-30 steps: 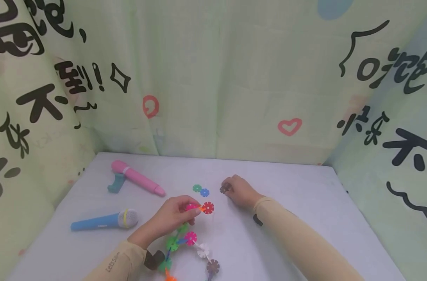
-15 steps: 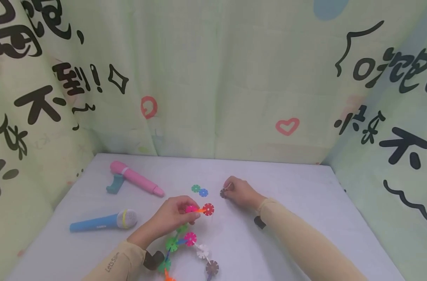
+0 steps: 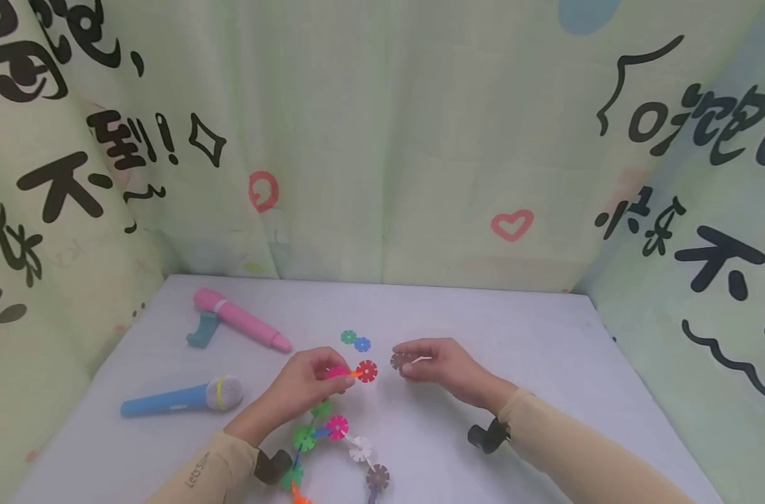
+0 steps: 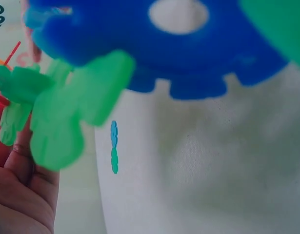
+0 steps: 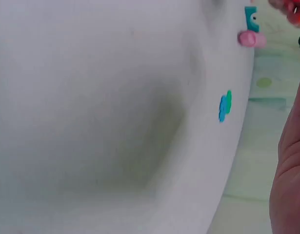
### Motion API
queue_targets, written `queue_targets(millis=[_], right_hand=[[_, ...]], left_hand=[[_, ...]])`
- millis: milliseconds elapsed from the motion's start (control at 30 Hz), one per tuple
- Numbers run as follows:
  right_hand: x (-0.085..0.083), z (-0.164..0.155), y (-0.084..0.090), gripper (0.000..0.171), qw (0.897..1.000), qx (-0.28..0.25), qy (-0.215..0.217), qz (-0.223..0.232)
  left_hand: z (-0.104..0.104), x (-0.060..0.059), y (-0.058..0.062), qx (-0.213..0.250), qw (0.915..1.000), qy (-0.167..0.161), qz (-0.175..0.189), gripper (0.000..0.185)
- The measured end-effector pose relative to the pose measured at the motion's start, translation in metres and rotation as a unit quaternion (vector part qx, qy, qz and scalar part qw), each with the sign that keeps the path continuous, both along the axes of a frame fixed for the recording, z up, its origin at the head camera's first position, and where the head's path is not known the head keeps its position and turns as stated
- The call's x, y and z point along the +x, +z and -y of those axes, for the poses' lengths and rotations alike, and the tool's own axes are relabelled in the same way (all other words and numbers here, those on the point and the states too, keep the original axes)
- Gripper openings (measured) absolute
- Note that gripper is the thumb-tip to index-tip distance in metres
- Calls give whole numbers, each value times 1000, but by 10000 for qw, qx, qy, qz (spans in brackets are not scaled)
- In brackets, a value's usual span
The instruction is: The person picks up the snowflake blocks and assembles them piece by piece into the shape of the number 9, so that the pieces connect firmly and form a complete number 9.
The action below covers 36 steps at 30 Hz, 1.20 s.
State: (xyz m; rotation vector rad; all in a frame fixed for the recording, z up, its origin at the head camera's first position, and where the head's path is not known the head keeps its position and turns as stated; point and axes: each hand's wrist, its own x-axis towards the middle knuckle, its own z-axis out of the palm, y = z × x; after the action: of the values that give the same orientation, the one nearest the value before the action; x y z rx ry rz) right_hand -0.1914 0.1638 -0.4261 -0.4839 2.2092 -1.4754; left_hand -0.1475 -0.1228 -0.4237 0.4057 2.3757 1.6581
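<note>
The left hand pinches the top of a chain of snowflake discs lying on the bench, its red end disc raised. The right hand pinches a brown disc just beside the red one, not touching it.

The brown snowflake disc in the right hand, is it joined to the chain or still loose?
Loose. The right hand pinches the brown disc apart from the chain's red disc.
</note>
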Motion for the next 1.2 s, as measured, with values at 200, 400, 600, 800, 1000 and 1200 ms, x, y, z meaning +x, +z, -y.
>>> queue_targets(millis=[200, 400, 600, 800, 1000, 1200], right_hand=[[12, 9, 6, 42, 9977, -541, 115, 396], [20, 18, 10, 42, 9970, -610, 101, 464], [23, 21, 12, 41, 9956, -655, 98, 657], [24, 23, 7, 40, 9947, -715, -24, 736], [25, 26, 7, 35, 9961, -626, -191, 586], [26, 31, 10, 35, 9949, -745, -285, 616]], left_hand=[[2, 1, -1, 125, 9998, -124, 33, 22], [2, 1, -1, 121, 9995, -283, -26, 21], [3, 1, -2, 1, 9997, -261, -33, 18], [3, 2, -2, -84, 9999, -129, 58, 17], [2, 0, -1, -179, 9998, -29, 72, 17], [3, 0, 2, -191, 9996, 113, 162, 17]])
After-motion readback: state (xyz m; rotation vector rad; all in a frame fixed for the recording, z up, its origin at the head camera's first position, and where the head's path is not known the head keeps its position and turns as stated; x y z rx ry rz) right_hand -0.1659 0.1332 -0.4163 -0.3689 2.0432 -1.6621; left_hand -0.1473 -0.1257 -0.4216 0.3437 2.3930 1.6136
